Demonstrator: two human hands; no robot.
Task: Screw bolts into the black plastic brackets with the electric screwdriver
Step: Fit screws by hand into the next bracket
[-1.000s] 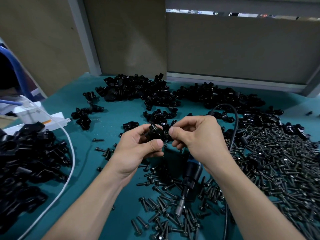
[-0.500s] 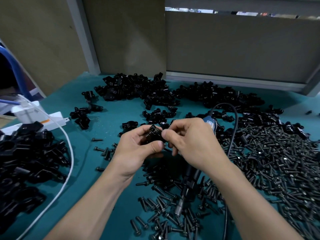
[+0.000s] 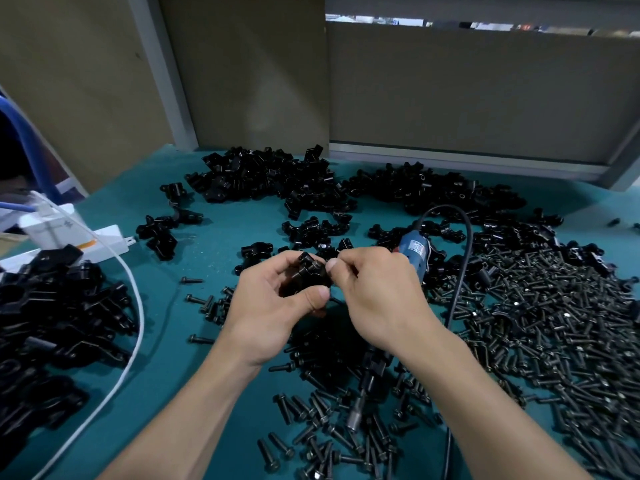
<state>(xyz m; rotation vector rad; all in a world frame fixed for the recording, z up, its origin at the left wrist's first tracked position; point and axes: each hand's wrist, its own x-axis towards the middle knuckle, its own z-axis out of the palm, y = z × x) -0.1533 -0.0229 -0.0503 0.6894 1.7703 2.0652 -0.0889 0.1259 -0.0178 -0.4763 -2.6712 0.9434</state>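
My left hand (image 3: 277,306) grips a black plastic bracket (image 3: 308,275) above the teal table. My right hand (image 3: 374,292) pinches thumb and forefinger against the bracket's right side, seemingly on a small bolt that is mostly hidden. The electric screwdriver runs under my right hand: its blue body (image 3: 412,251) sticks out behind the knuckles and its metal tip (image 3: 356,415) points toward me below the wrist. I cannot tell whether the lower fingers hold it. A large heap of loose black bolts (image 3: 540,323) lies to the right.
Piles of black brackets lie along the back (image 3: 277,181) and at the left (image 3: 52,313). The screwdriver's black cable (image 3: 464,258) loops over the bolts. A white cable (image 3: 135,306) and a white power strip (image 3: 104,240) lie at the left. Scattered bolts (image 3: 311,427) lie below my hands.
My right hand has closed in on the bracket's side. The screwdriver has tilted up, so its blue body now shows behind my right hand. My left hand has barely moved.
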